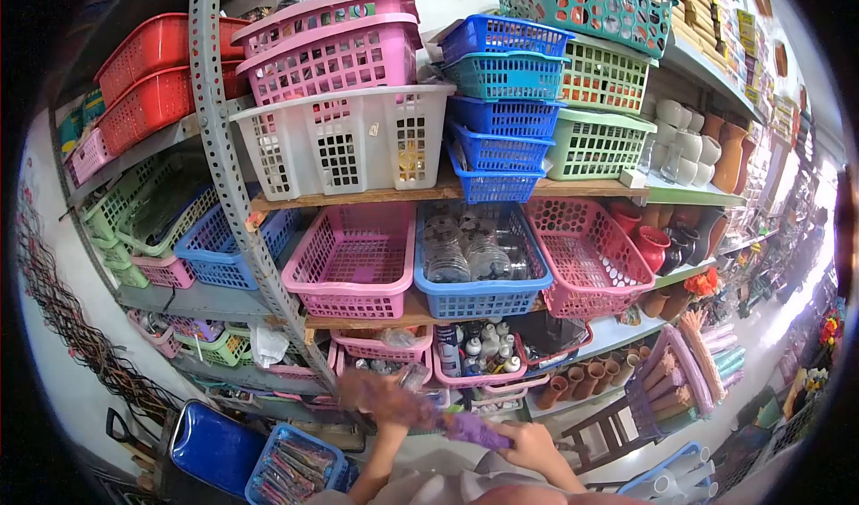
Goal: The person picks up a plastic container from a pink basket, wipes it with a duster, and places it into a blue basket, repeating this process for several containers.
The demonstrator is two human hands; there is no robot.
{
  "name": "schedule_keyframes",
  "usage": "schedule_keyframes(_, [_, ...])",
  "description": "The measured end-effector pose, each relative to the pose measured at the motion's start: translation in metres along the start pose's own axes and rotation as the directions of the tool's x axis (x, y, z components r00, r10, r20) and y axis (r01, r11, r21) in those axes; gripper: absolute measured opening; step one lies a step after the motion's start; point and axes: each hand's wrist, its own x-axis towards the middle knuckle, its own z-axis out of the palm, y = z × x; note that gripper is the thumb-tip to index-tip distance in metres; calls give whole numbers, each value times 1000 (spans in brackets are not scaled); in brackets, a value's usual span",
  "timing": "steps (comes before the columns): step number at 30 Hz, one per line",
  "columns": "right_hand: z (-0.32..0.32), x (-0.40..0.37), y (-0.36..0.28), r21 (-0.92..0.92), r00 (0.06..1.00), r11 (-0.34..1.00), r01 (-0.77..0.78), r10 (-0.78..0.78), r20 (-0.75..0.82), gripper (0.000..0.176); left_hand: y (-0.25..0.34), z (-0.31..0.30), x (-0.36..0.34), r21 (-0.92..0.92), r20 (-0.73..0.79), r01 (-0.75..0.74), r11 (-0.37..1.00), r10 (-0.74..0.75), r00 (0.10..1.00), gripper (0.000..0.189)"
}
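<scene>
Here we are at the shelves, and the blue basket [488, 303] of clear plastic pieces [465, 253] sits right in the middle. Below it and a little to the left, out in front of the shelves, there's the purple bundle [474, 430], stretched crosswise, brownish and blurred towards its left end. The right hand [530, 449] has the purple end firmly grasped, fingers curled round it. The left hand [391, 423] is up against the brownish part, but it's blurred and partly covered, so I can't tell how far its fingers close.

Back to that blue basket: a pink basket [351, 305] flanks it on the left, a rosy basket [598, 301] on the right. Stacked small baskets [506, 118] rise above it, a white basket [344, 143] up to the left, and just beneath it, bottles [489, 344] stand in a low pink tray [479, 381].
</scene>
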Motion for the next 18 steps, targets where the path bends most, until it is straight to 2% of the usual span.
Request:
schedule_keyframes(1, [2, 2, 0, -1, 1000, 1000, 0, 0, -8, 48, 2, 3, -2, -161, -15, 116, 980, -120, 993, 37])
schedule_keyframes(3, [14, 4, 4, 84, 961, 980, -179, 193, -196, 50, 6, 6, -2, -465, 21, 321, 825, -352, 936, 37])
schedule_keyframes(4, [23, 8, 12, 104, 929, 963, -250, 269, -254, 50, -2, 7, 0, -258, -47, 147, 955, -165, 985, 34])
schedule_keyframes(5, [21, 8, 12, 104, 928, 962, -251, 270, -258, 50, -2, 7, -1, -261, -46, 144, 955, -162, 986, 34])
schedule_keyframes(7, [12, 5, 13, 112, 963, 983, -148, 169, -208, 48, -1, 5, -3, -166, -16, 194, 967, -200, 980, 37])
schedule_keyframes(8, [8, 3, 14, 115, 963, 981, -153, 174, -205, 48, -7, 8, -2, -365, -28, 248, 897, -277, 960, 40])
schedule_keyframes(9, [4, 2, 14, 139, 976, 985, -99, 124, -181, 46, -10, 6, -5, -361, -23, 253, 898, -279, 960, 40])
schedule_keyframes(11, [7, 1, 14, 168, 985, 985, -48, 74, -157, 44, -5, -3, -6, -49, 41, -23, 999, 25, 999, 42])
schedule_keyframes(12, [12, 2, 16, 193, 967, 967, -167, 198, -160, 42, 10, 1, 1, 188, -183, 104, 977, -69, 981, 36])
schedule_keyframes(13, [16, 1, 15, 218, 934, 934, -283, 320, -159, 39, 7, 2, -1, 189, -177, 106, 976, -73, 982, 36])
schedule_keyframes(14, [11, 4, 3, 229, 869, 883, -410, 454, -196, 37, 1, 3, -2, 42, -131, 133, 990, -126, 983, 34])
schedule_keyframes(15, [14, 2, 6, 233, 867, 880, -414, 459, -193, 37, -3, 3, -3, -102, -78, 165, 981, -173, 982, 32])
schedule_keyframes(17, [17, -2, 18, 212, 919, 925, -314, 353, -178, 36, -7, 3, -4, -91, -65, 154, 984, -160, 985, 31])
schedule_keyframes(18, [13, -5, 17, 326, 937, 904, -275, 329, -120, 38, -11, 4, -4, -186, -43, 217, 958, -228, 973, 32])
